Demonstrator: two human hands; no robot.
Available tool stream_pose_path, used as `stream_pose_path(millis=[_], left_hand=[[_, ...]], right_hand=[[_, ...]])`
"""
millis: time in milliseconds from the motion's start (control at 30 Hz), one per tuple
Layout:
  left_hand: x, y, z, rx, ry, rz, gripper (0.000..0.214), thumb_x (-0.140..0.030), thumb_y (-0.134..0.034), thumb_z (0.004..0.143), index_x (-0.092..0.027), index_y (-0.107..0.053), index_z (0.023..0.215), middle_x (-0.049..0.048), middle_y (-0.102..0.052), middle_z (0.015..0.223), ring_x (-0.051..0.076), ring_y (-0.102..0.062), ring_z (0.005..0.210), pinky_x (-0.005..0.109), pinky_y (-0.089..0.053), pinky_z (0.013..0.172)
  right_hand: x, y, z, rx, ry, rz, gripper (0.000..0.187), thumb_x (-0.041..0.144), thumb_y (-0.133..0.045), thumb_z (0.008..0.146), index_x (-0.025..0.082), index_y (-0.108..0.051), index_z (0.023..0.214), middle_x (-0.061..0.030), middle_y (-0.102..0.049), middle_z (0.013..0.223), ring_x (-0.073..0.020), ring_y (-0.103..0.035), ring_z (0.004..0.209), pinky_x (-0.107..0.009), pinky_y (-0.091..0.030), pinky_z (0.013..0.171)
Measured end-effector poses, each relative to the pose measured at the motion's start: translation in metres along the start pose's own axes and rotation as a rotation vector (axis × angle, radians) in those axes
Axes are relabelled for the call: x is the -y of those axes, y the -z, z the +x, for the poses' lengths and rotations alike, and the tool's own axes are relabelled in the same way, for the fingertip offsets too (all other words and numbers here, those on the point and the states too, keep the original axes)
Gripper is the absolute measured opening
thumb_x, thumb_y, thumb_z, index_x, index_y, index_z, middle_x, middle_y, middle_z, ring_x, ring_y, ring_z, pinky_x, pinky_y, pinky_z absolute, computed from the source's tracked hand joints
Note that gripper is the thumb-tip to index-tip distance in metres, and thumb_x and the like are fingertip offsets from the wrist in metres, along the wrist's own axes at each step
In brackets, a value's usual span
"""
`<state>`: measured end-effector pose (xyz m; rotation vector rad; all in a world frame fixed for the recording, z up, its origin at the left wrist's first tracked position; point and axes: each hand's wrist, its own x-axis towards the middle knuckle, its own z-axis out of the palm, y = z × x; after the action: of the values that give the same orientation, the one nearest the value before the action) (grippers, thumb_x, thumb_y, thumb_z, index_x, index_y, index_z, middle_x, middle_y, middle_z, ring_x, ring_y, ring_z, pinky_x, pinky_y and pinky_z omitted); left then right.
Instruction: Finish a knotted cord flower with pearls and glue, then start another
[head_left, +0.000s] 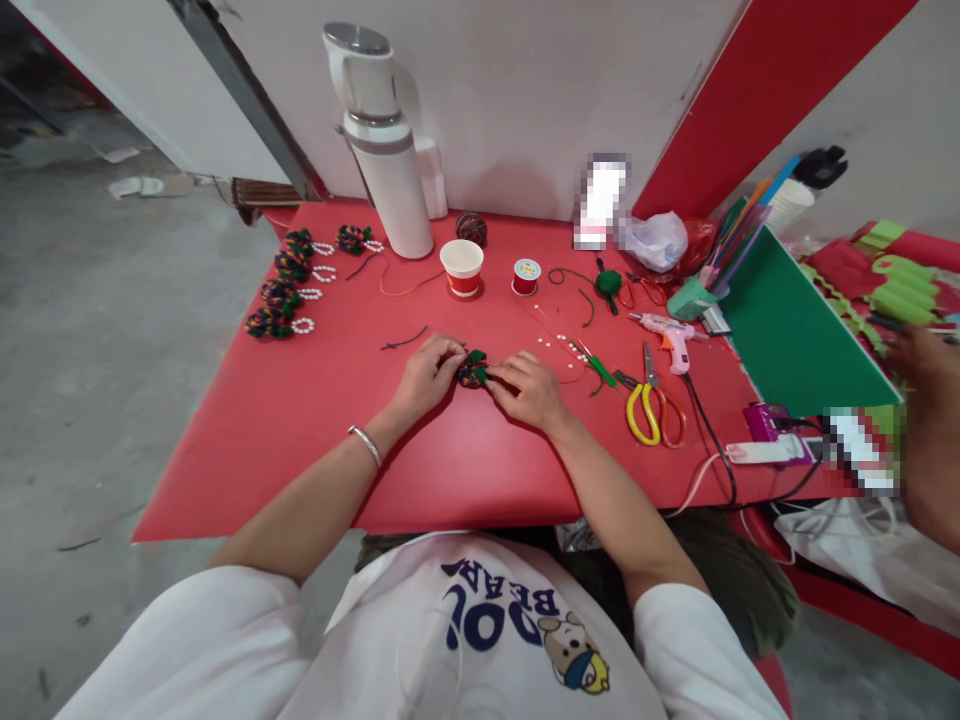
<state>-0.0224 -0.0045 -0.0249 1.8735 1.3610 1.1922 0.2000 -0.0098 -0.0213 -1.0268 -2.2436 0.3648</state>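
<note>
A small knotted yarn piece (473, 373), dark multicoloured with green parts, lies on the red table (300, 430) in front of me. My left hand (430, 376) pinches its left side between thumb and fingertips. At its right edge, my right hand (531, 388) holds it with bent fingers and thumb. Beyond my left hand is a dark strand of yarn (405, 338). Small white beads (562, 340), a red thread and a green-handled hook (598, 364) lie just past my right hand. The fingertips partly cover the yarn piece.
Several yarn pieces with bead loops (281, 293) line the left. A white flask (390, 190), paper cup (461, 268), yarn ball (471, 229) and thread spool (526, 277) stand behind. Scissors (651, 400), a glue gun (675, 340) and cables are right; another person's hand (930, 420) is far right.
</note>
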Motion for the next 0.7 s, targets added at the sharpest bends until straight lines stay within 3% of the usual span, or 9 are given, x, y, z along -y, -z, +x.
stream_pose_path(millis=[167,300,400,533,600,700], left_hand=[[0.0,0.001,0.001,-0.012,-0.006,0.028,0.015,-0.027,-0.055,0.092,-0.021,-0.063,0.082,0.008,-0.071,0.103,0.023,-0.066,0.102,0.041,-0.053,0.096],[0.002,0.001,0.002,-0.031,-0.001,0.021,0.015,-0.028,-0.057,0.091,-0.021,-0.065,0.081,0.0084,-0.071,0.103,0.023,-0.066,0.1,0.041,-0.054,0.094],[0.004,0.0,0.002,-0.038,0.017,0.007,0.014,-0.028,-0.058,0.09,-0.021,-0.067,0.081,0.0085,-0.071,0.104,0.023,-0.066,0.101,0.041,-0.054,0.095],[0.005,-0.002,0.002,-0.042,0.017,-0.023,0.014,-0.028,-0.059,0.089,-0.021,-0.068,0.081,0.0086,-0.07,0.104,0.023,-0.066,0.1,0.041,-0.055,0.094],[0.005,-0.002,0.002,-0.049,0.02,-0.033,0.014,-0.028,-0.059,0.089,-0.02,-0.068,0.081,0.0088,-0.07,0.105,0.023,-0.066,0.099,0.04,-0.055,0.092],[0.005,-0.001,0.002,-0.061,0.021,-0.035,0.015,-0.028,-0.059,0.089,-0.019,-0.067,0.08,0.0099,-0.069,0.106,0.023,-0.065,0.098,0.04,-0.055,0.09]], right_hand=[[0.001,0.001,0.001,-0.02,-0.012,-0.031,0.026,0.038,-0.059,0.101,0.022,-0.079,0.106,-0.0067,-0.076,0.092,-0.0197,-0.061,0.088,-0.034,-0.05,0.084],[-0.001,0.019,-0.005,-0.048,-0.089,-0.084,0.027,0.036,-0.056,0.103,0.022,-0.079,0.109,-0.008,-0.076,0.099,-0.0203,-0.064,0.095,-0.035,-0.05,0.092],[-0.002,0.05,-0.027,-0.14,-0.349,-0.238,0.03,0.032,-0.053,0.103,0.022,-0.076,0.119,-0.0117,-0.075,0.113,-0.0243,-0.065,0.108,-0.038,-0.048,0.099],[0.005,0.099,-0.073,-0.183,-0.85,-0.623,0.039,0.026,-0.051,0.099,0.017,-0.068,0.133,-0.0187,-0.071,0.121,-0.031,-0.066,0.109,-0.041,-0.05,0.089],[0.011,0.115,-0.091,-0.09,-1.006,-0.755,0.043,0.026,-0.053,0.096,0.015,-0.066,0.135,-0.0206,-0.071,0.118,-0.0319,-0.068,0.105,-0.039,-0.05,0.082],[0.016,0.127,-0.105,0.055,-1.113,-0.804,0.044,0.027,-0.055,0.095,0.015,-0.065,0.137,-0.0208,-0.072,0.117,-0.0307,-0.071,0.097,-0.036,-0.05,0.076]])
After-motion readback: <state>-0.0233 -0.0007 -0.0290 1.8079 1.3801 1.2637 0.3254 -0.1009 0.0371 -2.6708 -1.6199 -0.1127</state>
